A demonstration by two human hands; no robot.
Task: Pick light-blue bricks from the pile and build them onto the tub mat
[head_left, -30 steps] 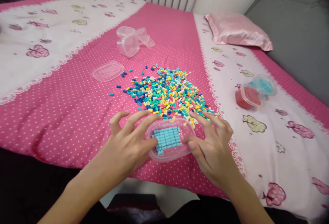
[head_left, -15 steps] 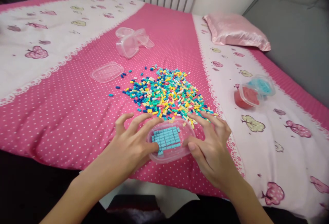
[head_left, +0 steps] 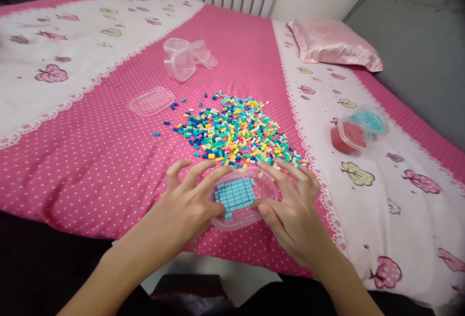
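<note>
A flat block of light-blue toy bricks [head_left: 235, 194], set tightly in rows, lies in a clear plastic container [head_left: 241, 222] at the bed's near edge. My left hand [head_left: 192, 197] grips the container's left side, its thumb against the block's left edge and its fingers arched toward the far rim. From the other side my right hand [head_left: 292, 204] reaches in. Its thumb and a bent finger are closed together at the block's lower right corner, while the other fingers stretch over the far rim. Just beyond spreads a pile of loose toy bricks [head_left: 236, 132] in many colours.
A clear lid [head_left: 151, 101] lies left of the pile, and empty clear containers [head_left: 183, 64] sit behind it. On the right stand a tub of red bricks [head_left: 348, 137] and one of blue bricks [head_left: 370, 120]. A pink pillow [head_left: 334, 42] rests farther back.
My right hand has shifted left, and its fingertips now meet the block's right edge. The block looks pressed closer together. My left hand has barely moved.
</note>
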